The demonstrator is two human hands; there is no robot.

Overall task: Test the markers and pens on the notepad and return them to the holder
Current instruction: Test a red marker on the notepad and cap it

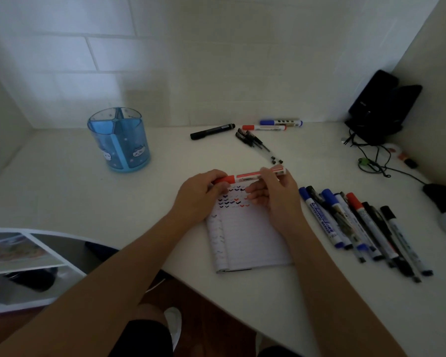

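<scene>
Head view: red-capped white plastic marker point(242, 177), level over far edge of lined notepad point(250, 240); left hand point(198, 197) grips cap point(225, 179), right hand point(276, 199) pinches barrel point(252, 175). Judged: cap going on or off. Next, once capped: blue translucent holder point(119, 143), rear-left of surface point(62, 202).

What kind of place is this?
Probably a study desk in a room corner: a white desk holds a notepad, lots of markers and a blue pen holder.

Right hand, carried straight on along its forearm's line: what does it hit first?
Likely the black pens lying beyond the notepad, if the right hand travels low; depth is unclear.
</scene>
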